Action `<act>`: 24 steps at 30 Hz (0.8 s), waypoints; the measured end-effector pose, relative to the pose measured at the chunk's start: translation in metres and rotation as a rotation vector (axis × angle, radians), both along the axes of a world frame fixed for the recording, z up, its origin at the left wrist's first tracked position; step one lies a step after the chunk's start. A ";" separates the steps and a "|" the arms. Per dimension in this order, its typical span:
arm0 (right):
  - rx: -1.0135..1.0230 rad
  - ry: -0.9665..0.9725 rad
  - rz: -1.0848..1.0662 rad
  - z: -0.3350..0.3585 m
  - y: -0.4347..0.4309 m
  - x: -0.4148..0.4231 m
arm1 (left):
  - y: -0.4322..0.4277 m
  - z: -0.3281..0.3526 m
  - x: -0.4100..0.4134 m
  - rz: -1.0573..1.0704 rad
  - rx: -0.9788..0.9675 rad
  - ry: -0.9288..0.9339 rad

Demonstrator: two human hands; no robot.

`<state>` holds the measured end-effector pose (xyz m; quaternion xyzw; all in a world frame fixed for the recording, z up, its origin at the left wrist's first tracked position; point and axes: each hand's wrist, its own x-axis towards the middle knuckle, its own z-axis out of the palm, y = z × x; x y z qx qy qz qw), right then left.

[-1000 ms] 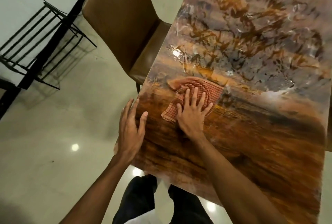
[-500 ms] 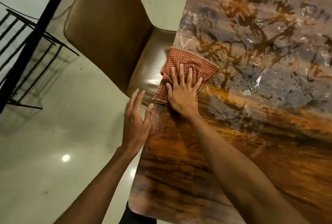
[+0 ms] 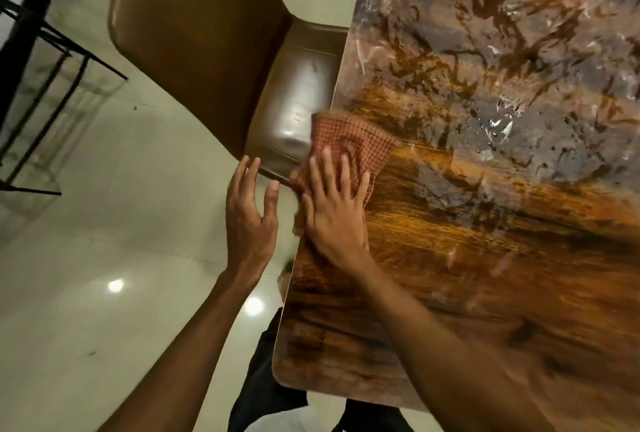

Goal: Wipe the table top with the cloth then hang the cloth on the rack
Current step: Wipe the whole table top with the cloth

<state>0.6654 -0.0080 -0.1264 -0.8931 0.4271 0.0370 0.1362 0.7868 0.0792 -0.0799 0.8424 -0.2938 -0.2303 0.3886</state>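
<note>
1. Cloth (image 3: 360, 140): from the head camera we see the red checked cloth lying at the left edge of the desk (image 3: 485, 275), reaching slightly past it.
2. Our right hand (image 3: 332, 220) presses on it, fingers straight and spread.
3. Our left hand (image 3: 249, 220) hovers just beside the desk edge, fingers straight, holding nothing.
4. A brown chair (image 3: 201, 50) stands against the desk, and a black rack (image 3: 34, 85) is well apart.

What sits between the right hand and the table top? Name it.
The red checked cloth: the right hand presses it flat onto the table top, at the edge next to the brown chair. The head view shows this.
</note>
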 end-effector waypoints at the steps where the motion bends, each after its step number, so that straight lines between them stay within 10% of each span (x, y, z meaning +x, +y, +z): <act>1: 0.014 0.001 0.054 0.002 0.029 -0.015 | 0.005 0.002 -0.003 0.012 0.007 0.004; 24: 0.089 0.034 0.644 0.008 0.167 -0.159 | 0.158 0.037 -0.190 0.174 0.058 -0.141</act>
